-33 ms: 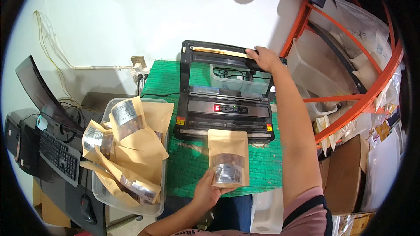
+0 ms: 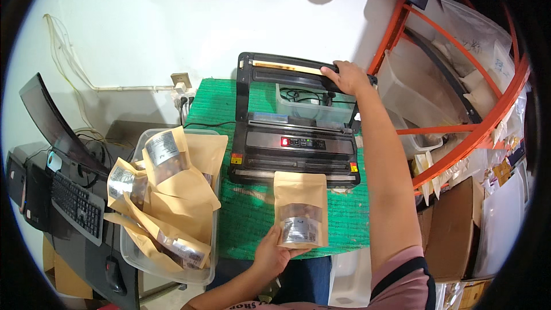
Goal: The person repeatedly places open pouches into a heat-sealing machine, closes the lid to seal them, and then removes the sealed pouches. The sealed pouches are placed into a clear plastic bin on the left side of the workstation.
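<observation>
A kraft paper pouch (image 2: pixel 300 209) with a clear window and a silvery label is in my left hand (image 2: pixel 274 252), gripped at its lower left corner. Dark pieces show through the window. The pouch's top edge overlaps the front edge of a black vacuum sealer (image 2: pixel 295 143) with a lit red display. My right hand (image 2: pixel 348 78) grips the sealer's raised lid (image 2: pixel 275 69) near its right end. Left of the sealer, a clear plastic bin (image 2: pixel 213 258) is heaped with similar kraft pouches (image 2: pixel 181 209).
Green woven cloth (image 2: pixel 247 224) covers the table. Behind the sealer's lid sits a clear box (image 2: pixel 287 103) with black cables. To the left are a monitor (image 2: pixel 57 126), keyboard (image 2: pixel 77 204) and mouse (image 2: pixel 115 274). An orange-framed shelf (image 2: pixel 476 149) and cardboard box (image 2: pixel 450 229) stand on the right.
My left hand and the pouch have shifted very slightly toward me. The right hand stays on the raised lid.
</observation>
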`<state>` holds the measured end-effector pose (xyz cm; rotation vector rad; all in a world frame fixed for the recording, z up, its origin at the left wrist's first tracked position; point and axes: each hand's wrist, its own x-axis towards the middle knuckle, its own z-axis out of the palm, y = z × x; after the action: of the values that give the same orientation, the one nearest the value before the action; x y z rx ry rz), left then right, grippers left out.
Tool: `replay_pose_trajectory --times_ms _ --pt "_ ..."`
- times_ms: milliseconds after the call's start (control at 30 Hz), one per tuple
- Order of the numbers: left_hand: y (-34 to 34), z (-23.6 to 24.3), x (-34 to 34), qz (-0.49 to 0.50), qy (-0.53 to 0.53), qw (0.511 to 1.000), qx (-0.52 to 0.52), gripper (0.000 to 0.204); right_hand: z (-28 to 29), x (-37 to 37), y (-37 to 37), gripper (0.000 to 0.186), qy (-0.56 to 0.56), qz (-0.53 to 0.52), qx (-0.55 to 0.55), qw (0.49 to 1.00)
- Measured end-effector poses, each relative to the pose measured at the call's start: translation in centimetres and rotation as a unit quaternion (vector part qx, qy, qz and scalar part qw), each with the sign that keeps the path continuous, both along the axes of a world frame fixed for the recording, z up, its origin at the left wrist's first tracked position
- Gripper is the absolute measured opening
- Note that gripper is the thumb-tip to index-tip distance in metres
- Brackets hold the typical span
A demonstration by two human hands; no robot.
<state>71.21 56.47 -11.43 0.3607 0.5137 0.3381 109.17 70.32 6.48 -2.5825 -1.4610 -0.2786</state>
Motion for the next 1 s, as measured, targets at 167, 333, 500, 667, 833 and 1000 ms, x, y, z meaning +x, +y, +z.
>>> replay_pose_trajectory --times_ms 167,333,500,667,833,1000 --pt "-0.6 0.0 0.3 -0.009 -0.005 0.999 -0.039 0.05 1.6 1.0 -1.5 0.106 0.091 0.048 -0.072 0.992" --pt "-0.7 0.0 1.1 0.001 -0.004 0.999 -0.051 0.051 2.4 -0.4 -3.7 0.111 0.266 0.15 -0.173 0.936" --pt "-1.1 0.6 1.1 0.013 0.007 0.999 -0.031 0.051 -0.5 -3.8 -7.0 0.099 0.318 0.212 -0.231 0.895" --pt "-1.4 0.5 1.3 0.01 0.012 1.0 0.017 0.051 -7.1 -8.8 -12.6 0.107 0.046 0.217 -0.121 0.967" --pt "-1.5 -0.1 1.3 0.011 0.023 0.999 0.024 0.051 -12.4 -11.3 -14.4 0.104 -0.01 0.169 -0.046 0.984" --pt "-1.8 -0.3 1.4 0.028 0.041 0.999 0.019 0.047 -13.6 -10.5 -15.0 0.074 0.058 0.209 0.033 0.976"
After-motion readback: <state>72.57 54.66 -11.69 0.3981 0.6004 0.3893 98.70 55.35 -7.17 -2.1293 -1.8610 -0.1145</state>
